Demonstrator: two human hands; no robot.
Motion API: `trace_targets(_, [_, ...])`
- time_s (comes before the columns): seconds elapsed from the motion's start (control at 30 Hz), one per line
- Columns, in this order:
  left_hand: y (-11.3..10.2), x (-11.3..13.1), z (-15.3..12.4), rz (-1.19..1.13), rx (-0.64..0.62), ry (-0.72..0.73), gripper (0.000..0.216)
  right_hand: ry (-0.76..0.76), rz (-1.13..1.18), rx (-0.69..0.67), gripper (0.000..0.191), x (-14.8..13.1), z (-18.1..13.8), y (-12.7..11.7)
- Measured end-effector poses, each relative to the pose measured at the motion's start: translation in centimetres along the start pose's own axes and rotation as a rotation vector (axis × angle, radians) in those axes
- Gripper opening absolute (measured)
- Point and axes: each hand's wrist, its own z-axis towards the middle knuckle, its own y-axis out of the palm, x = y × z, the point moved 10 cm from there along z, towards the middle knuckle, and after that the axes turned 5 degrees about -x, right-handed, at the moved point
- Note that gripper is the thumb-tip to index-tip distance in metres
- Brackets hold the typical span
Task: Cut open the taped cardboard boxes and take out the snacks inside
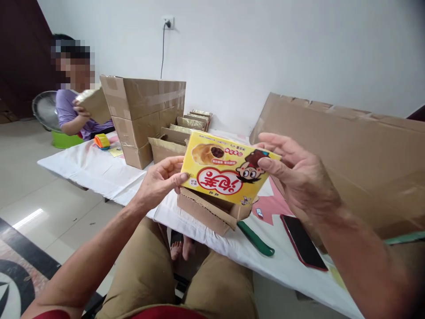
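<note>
A yellow printed snack box (212,155), with a cartoon face and red lettering that reads upside down, is held up between my two hands. My left hand (166,177) pinches its left edge, thumb on the front. At the upper right corner, my right hand (295,168) grips the box with the thumb in front and the fingers behind. Just below it, an open cardboard carton (202,212) stands on the table; the yellow box covers most of its inside. A green-handled tool (255,239) lies beside the carton, its front end hidden.
Stacked taped cartons (139,115) stand at the left, with a row of opened cartons (179,133) beside them. A large cardboard sheet (341,164) leans at the right. A phone (303,241) and an orange tape roll (102,141) lie on the white-covered table (99,173). Another person (71,106) holds a carton.
</note>
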Motion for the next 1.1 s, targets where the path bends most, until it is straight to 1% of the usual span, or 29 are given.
trace_targets(0.07, [-0.7,0.5,0.2,-0.015,0.044,0.024,0.053,-0.018,0.038,0.04,0.057,-0.3,0.4,-0.2])
trace_targets(0.1, [-1.0,0.8,0.4,-0.015,0.065,0.037,0.053,-0.019,0.049,0.037,0.058,-0.4,0.7,-0.1])
trace_targets(0.2, [-1.7,2.2,1.4,0.008,0.088,0.074,0.052,-0.028,0.058,0.025,0.052,-1.4,1.7,0.6])
trace_targets(0.33, [-2.1,4.4,2.3,0.032,0.093,0.113,0.054,-0.085,0.102,0.087,0.048,-3.9,2.5,0.6])
trace_targets(0.4, [-2.3,5.3,2.3,0.03,0.093,0.139,0.055,-0.122,0.127,0.108,0.047,-5.0,2.6,0.7])
trace_targets(0.5, [-2.8,5.9,1.8,0.02,0.098,0.156,0.055,-0.135,0.098,0.067,0.045,-6.0,2.6,1.6])
trace_targets(0.6, [-3.6,5.6,1.0,0.01,0.109,0.137,0.056,-0.112,0.086,0.016,0.044,-5.9,2.6,2.8])
trace_targets(0.77, [-5.2,5.5,0.1,0.032,0.148,0.111,0.056,-0.03,0.169,-0.026,0.051,-4.6,3.1,4.6])
trace_targets(0.87, [-6.5,5.5,0.0,0.05,0.184,0.099,0.056,-0.02,0.137,-0.043,0.047,-4.2,3.5,5.8])
trace_targets(0.93, [-7.9,5.4,0.0,0.049,0.245,0.116,0.056,-0.059,0.093,-0.029,0.043,-4.2,4.0,6.4])
trace_targets(1.0, [-9.8,4.8,-0.3,0.044,0.349,0.149,0.056,-0.113,0.067,0.014,0.041,-4.0,4.9,6.9])
trace_targets(1.07, [-11.2,3.1,-0.8,0.031,0.442,0.145,0.056,-0.151,0.05,0.058,0.043,-3.2,6.2,7.5])
trace_targets(1.1, [-11.6,1.8,-1.0,0.02,0.465,0.114,0.056,-0.156,0.037,0.066,0.045,-2.5,7.0,8.2])
